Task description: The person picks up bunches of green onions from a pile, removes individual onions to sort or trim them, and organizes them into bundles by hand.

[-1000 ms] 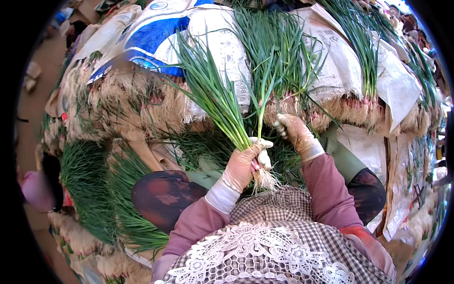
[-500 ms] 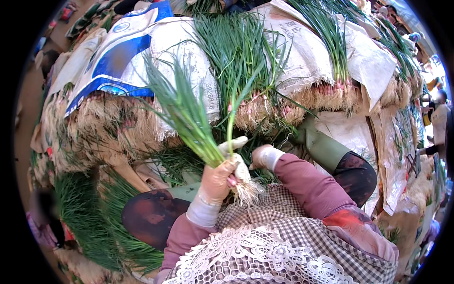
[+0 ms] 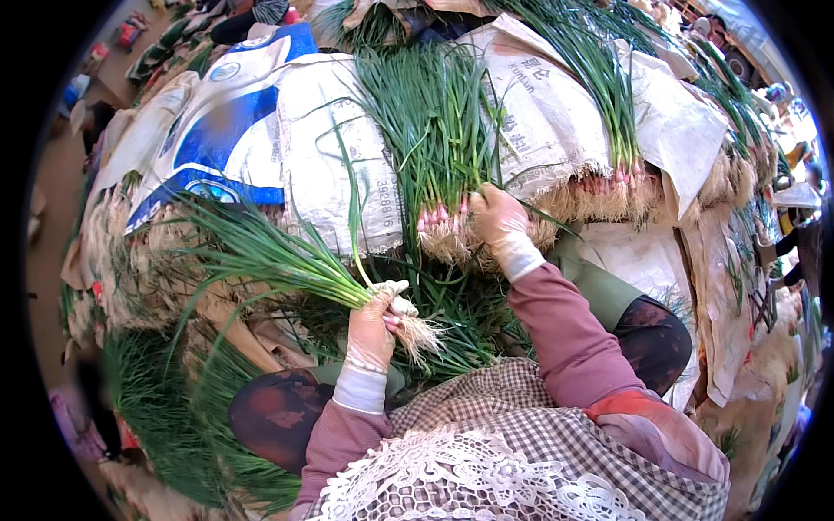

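My left hand (image 3: 372, 330), in a pale glove, is closed around a bunch of spring onions (image 3: 304, 276). Their green leaves fan out to the far left, and the white bulbs and stringy roots stick out on the right of the fist. One longer leaf stands up apart from the bunch. My right hand (image 3: 499, 217), gloved too, reaches forward to a pile of loose spring onions (image 3: 434, 130) lying on the sacks. Its fingers are curled at the pink stem ends on the pile's right edge; the fingertips are partly hidden among the stems.
White woven sacks (image 3: 334, 148) and a blue-and-white sack (image 3: 234, 113) cover a long heap of rooted onions (image 3: 156, 252). Green leaves (image 3: 156, 399) lie beside my left knee. Cut leaves (image 3: 460, 321) litter the space between my legs. Other people are at the right edge.
My right hand has gone from near my lap forward to the onion pile. My left hand has shifted a little left, and its bunch has tipped from nearly upright toward the left.
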